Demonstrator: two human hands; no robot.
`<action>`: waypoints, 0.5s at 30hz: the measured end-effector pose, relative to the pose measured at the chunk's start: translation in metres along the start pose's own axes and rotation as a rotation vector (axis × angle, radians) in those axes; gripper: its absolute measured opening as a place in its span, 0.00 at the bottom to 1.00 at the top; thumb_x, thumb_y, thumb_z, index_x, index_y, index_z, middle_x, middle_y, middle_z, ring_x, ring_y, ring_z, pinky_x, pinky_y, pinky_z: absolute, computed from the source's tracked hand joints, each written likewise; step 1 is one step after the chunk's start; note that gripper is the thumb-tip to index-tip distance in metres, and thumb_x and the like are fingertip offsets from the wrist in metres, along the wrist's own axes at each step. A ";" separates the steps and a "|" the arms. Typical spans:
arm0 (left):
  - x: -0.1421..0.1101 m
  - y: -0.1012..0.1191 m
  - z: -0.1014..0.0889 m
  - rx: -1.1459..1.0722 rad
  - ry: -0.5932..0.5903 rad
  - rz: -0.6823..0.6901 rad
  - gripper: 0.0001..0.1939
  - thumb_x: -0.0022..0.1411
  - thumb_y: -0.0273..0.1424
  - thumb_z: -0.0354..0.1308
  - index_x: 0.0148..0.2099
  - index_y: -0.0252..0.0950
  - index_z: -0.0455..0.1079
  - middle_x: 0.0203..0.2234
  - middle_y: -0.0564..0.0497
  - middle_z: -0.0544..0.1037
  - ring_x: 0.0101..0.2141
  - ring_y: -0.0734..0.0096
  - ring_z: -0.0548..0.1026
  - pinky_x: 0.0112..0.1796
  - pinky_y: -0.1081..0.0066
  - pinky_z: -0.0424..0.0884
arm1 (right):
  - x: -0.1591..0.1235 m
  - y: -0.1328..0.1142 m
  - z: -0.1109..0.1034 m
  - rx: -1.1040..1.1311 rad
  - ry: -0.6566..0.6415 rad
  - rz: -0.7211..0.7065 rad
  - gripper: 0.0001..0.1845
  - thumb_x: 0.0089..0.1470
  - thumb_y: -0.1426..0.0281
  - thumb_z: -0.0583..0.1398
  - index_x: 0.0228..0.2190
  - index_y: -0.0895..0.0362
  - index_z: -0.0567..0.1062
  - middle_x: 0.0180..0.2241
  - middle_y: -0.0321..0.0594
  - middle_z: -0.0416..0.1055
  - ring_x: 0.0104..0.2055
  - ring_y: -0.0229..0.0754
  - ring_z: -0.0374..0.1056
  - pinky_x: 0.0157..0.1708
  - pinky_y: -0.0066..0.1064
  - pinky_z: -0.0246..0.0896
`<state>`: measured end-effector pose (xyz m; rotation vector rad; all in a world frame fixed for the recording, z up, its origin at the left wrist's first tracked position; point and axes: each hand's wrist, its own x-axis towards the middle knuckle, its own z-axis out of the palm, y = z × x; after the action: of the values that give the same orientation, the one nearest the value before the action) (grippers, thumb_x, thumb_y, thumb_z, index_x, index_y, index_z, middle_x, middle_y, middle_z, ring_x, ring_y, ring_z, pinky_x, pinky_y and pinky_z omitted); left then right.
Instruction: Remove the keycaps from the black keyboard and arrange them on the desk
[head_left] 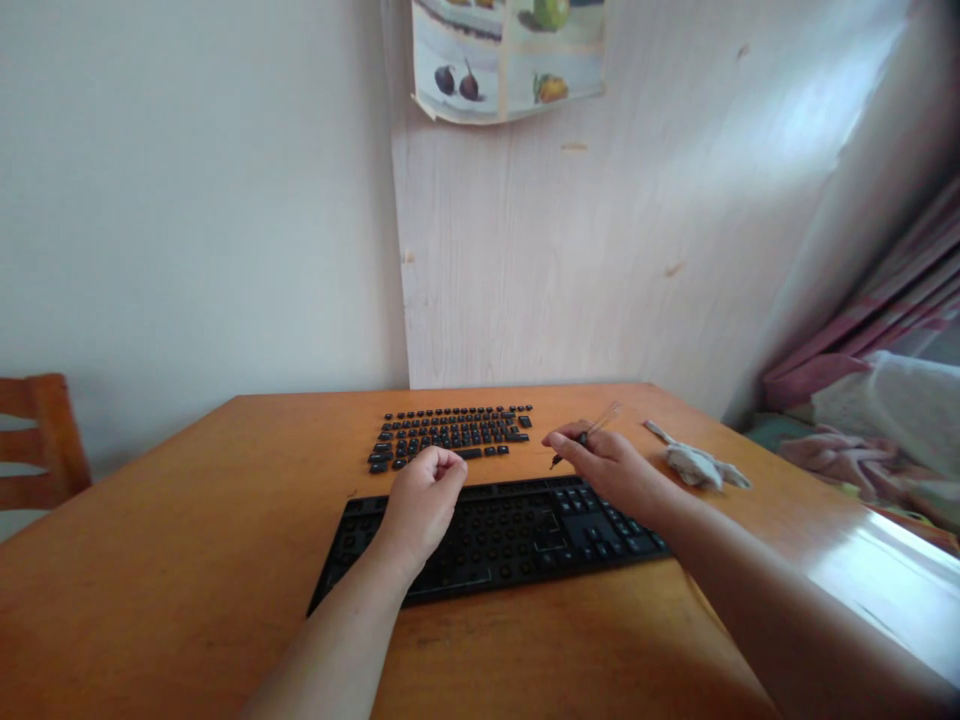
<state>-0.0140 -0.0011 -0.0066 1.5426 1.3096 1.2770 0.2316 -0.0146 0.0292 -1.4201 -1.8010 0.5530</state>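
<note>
A black keyboard lies across the table in front of me, with many keys bare on its left and middle part and keycaps still on its right part. Above its left half is my left hand, closed in a pinch; anything between the fingertips is hidden. My right hand hovers over the keyboard's far right edge, closed on a thin wire keycap puller. The puller's dark end points down and left. Loose black keycaps lie in rows behind the keyboard, partly covered by my left hand.
A greyish cloth and a thin handle-like piece lie on the wooden table at the right. A wooden chair stands at the left. The wall is behind the table, and fabric is heaped at the far right.
</note>
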 end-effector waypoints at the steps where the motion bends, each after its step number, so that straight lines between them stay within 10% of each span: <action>1: -0.001 0.001 0.000 0.044 -0.013 0.023 0.10 0.53 0.39 0.60 0.32 0.37 0.72 0.25 0.50 0.76 0.29 0.65 0.73 0.33 0.70 0.64 | -0.006 -0.002 -0.003 -0.026 -0.004 -0.022 0.22 0.60 0.52 0.53 0.35 0.58 0.75 0.27 0.39 0.70 0.31 0.40 0.65 0.30 0.28 0.60; 15: -0.010 -0.003 0.011 0.297 -0.110 0.251 0.08 0.59 0.38 0.56 0.34 0.40 0.72 0.28 0.50 0.76 0.31 0.64 0.73 0.34 0.68 0.63 | -0.058 -0.016 0.001 0.054 -0.391 0.011 0.20 0.61 0.52 0.53 0.35 0.57 0.71 0.22 0.31 0.60 0.23 0.33 0.54 0.21 0.24 0.49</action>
<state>-0.0039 -0.0095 -0.0139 2.0090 1.3101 1.1631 0.2265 -0.0747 0.0230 -1.3531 -2.0612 0.9294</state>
